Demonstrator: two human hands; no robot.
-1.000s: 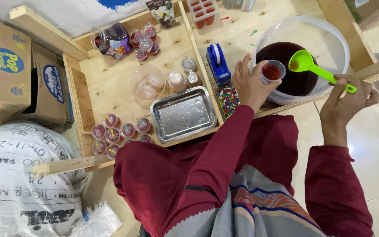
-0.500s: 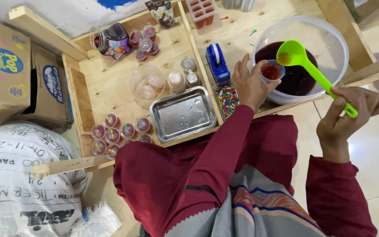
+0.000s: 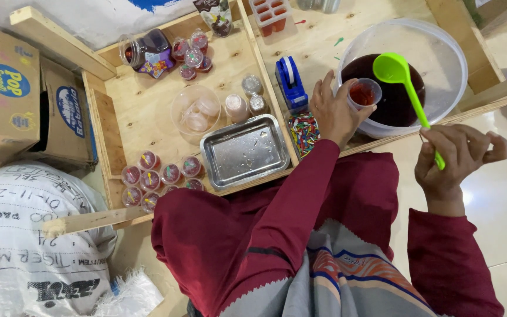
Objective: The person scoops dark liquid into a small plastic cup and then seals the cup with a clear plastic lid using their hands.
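A low wooden worktop [image 3: 148, 117] of pale planks, split by raised wooden rails [image 3: 262, 64] into shallow bays, fills the upper part of the view. Behind it runs a white wall [image 3: 60, 17] with a patch of blue paint at the top. To the right lies a glossy cream tiled floor [image 3: 500, 199] that catches soft light. On the left stand cardboard boxes [image 3: 24, 100], touching a white printed sack [image 3: 24, 246] below them.

bright green ladle [image 3: 405, 88], dark red liquid [image 3: 389, 101], silver tray [image 3: 244, 151].
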